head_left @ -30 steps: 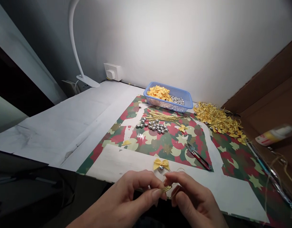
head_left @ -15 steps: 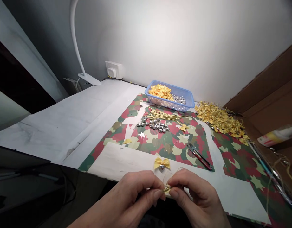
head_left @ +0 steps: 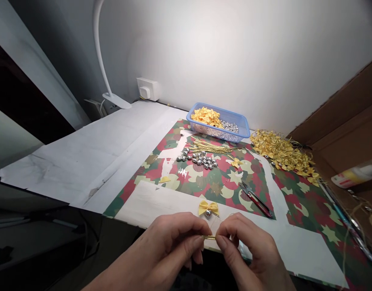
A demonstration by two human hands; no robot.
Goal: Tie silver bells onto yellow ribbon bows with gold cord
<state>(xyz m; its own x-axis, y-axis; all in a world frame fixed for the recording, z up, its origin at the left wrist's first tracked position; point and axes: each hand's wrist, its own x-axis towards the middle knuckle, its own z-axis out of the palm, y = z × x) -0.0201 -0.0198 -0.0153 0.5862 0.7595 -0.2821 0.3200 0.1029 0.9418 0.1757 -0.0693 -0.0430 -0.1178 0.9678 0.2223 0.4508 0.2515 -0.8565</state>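
Between my two hands a short stretch of gold cord (head_left: 209,237) runs level, close to the table's front edge. My left hand (head_left: 176,242) pinches its left end between thumb and forefinger. The right end is pinched the same way by my right hand (head_left: 249,246). A thin loop of cord rises from the fingers. Just beyond the fingertips lies a yellow ribbon bow (head_left: 209,207) with a silver bell (head_left: 208,213) at its middle. Red-handled thread snips (head_left: 256,200) rest on the mat to the right.
Several silver bells (head_left: 200,159) and a bundle of gold cords (head_left: 210,146) lie on the patterned mat (head_left: 216,188). Behind them stands a blue basket (head_left: 243,129) of bows and bells. A pile of corded bows (head_left: 282,153) sits right, near a cardboard wall (head_left: 349,97).
My fingertips have drawn slightly apart, and the cord between them now shows as a straight level piece. The view has shifted a little; the objects on the table stay put.
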